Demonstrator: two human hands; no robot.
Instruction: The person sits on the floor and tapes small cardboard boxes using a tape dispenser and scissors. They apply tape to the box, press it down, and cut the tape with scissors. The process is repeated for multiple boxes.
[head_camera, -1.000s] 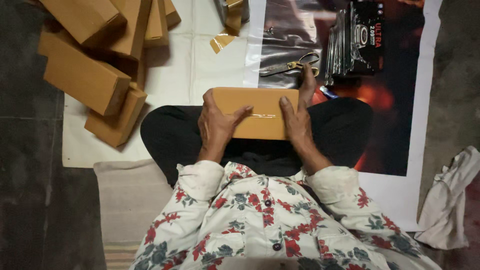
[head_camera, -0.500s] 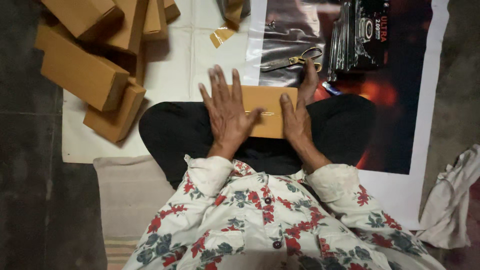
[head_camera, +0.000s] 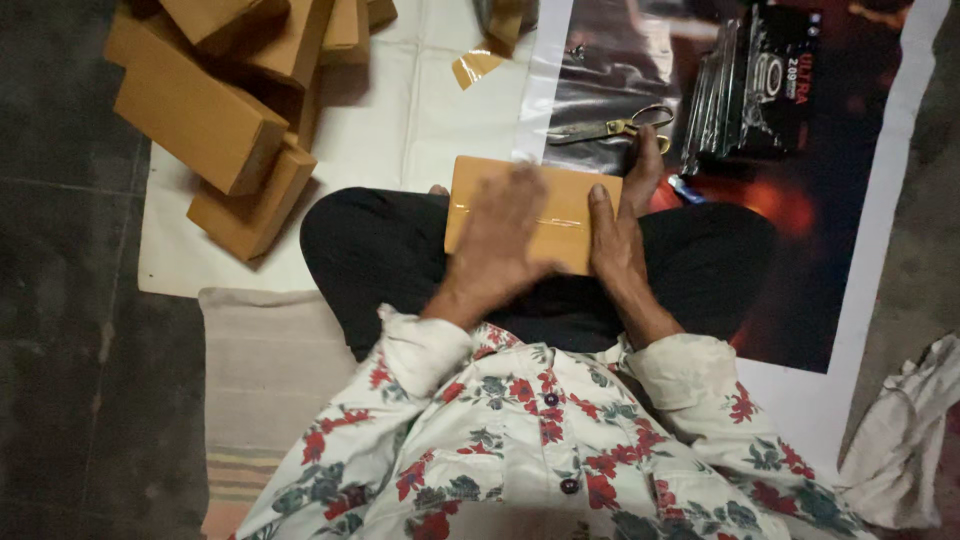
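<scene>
Box (head_camera: 560, 205), flat tan cardboard, sits on the person's lap across the crossed legs in dark trousers (head_camera: 700, 260), long side running left-right. Strip of clear glossy tape shows along its top face.

Handling, my read: light, stiff enough to keep shape, but thin board will dent under a hard thumb press. Taped face looks slick; bare cardboard gives better friction. Best hold is by the two short ends or pinched across the long edges, palms flat, not on the tape.

Left hand (head_camera: 495, 245): open, fingers spread, palm down flat on the box's left half, motion-blurred. Not gripping anything.
Right hand (head_camera: 620, 225): open, lying along the box's right end, fingers pointing away from the body, bracing rather than clasping. No closed grip that I can see.

Versus half a second ago: left hand sits lower and further left on the box, so more of the top edge shows. Right hand at the same end. Box still on the lap.

Around: scissors (head_camera: 610, 128) just beyond the right fingertips, black packets (head_camera: 750, 90) near them, pile of similar boxes (head_camera: 225, 110) well off to the left, white cloth (head_camera: 900, 440) at the far right.
</scene>
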